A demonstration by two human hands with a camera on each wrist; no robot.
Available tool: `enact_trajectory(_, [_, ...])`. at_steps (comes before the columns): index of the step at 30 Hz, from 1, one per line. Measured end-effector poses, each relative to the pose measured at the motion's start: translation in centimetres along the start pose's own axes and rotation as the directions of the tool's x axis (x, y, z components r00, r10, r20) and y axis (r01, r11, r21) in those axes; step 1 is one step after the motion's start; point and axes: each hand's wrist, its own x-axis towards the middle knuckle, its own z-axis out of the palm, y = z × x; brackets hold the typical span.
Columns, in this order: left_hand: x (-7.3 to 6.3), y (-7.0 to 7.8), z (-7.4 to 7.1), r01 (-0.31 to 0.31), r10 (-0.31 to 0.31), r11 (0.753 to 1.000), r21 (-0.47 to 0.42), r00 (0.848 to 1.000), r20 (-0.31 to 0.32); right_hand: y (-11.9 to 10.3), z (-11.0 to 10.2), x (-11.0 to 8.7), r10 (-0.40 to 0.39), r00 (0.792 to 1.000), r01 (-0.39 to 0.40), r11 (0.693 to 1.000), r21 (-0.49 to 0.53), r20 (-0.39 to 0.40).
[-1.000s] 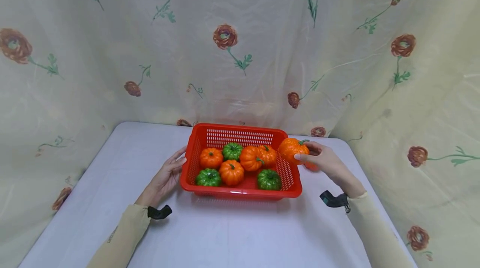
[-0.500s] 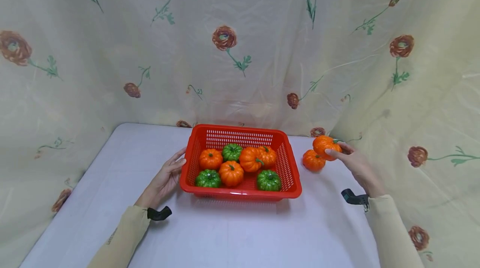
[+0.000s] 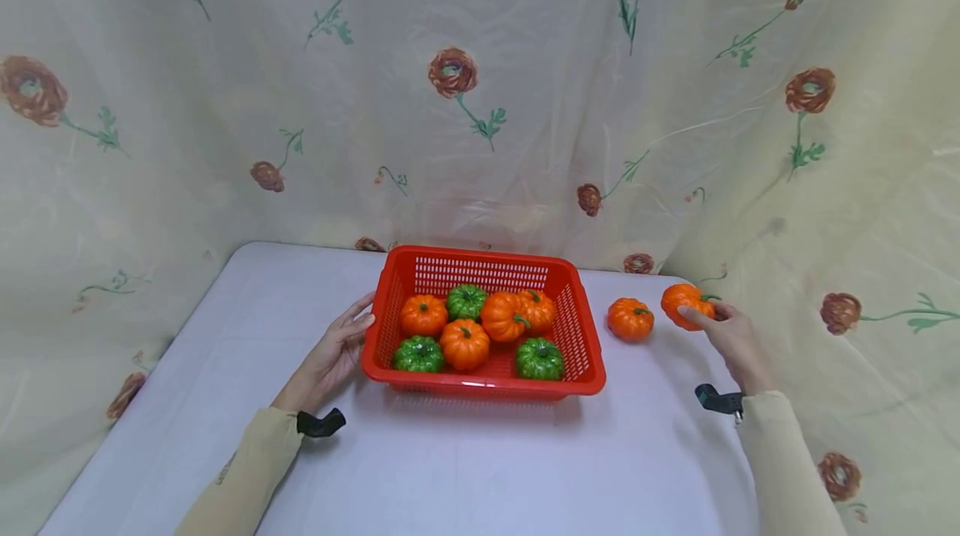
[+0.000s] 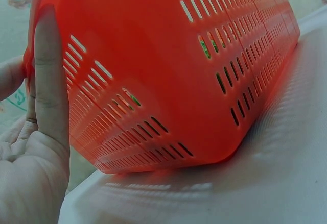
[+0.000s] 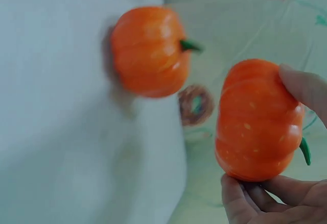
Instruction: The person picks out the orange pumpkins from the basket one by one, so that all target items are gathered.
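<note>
My left hand (image 3: pixel 335 355) grips the left rim of a red plastic basket (image 3: pixel 480 386); in the left wrist view its straight fingers (image 4: pixel 50 81) lie along the slotted outer wall, thumb at the rim. Inside the basket sit several small orange pumpkins and three green ones (image 3: pixel 539 359). Off to the right, my right hand (image 3: pixel 738 342) holds an orange pumpkin (image 5: pixel 258 122) with a green stem, thumb on one side and fingertips on the other. Another orange pumpkin (image 3: pixel 630 320) rests on the table between the basket and that hand.
The white-covered table (image 3: pixel 450 469) ends at the back against a floral curtain (image 3: pixel 517 177), which also hangs along both sides. Each wrist carries a black camera mount, such as the right one (image 3: pixel 718 399).
My right hand has carried its pumpkin from over the basket's right rim rightward, past the pumpkin on the table, then lower toward the right table edge. The left hand and basket stay put.
</note>
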Motion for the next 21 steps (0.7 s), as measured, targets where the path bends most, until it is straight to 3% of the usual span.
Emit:
enact_trajectory(6, [0.0, 0.1, -0.1, -0.007, 0.007, 1.0, -0.013, 1.0, -0.001, 2.3, 0.4, 1.7, 0.067, 0.996, -0.069, 0.997, -0.024, -0.06])
enact_trajectory(16, [0.1, 0.1, 0.0, -0.005, 0.005, 1.0, 0.007, 1.0, 0.004, 4.6, 1.2, 2.9, 0.064, 0.995, -0.067, 0.997, -0.036, -0.081])
enact_trajectory(21, [0.0, 0.1, 0.1, 0.004, -0.004, 1.0, 0.025, 1.0, 0.0, 5.4, 1.6, 3.1, 0.117, 0.99, -0.12, 0.992, -0.041, -0.073])
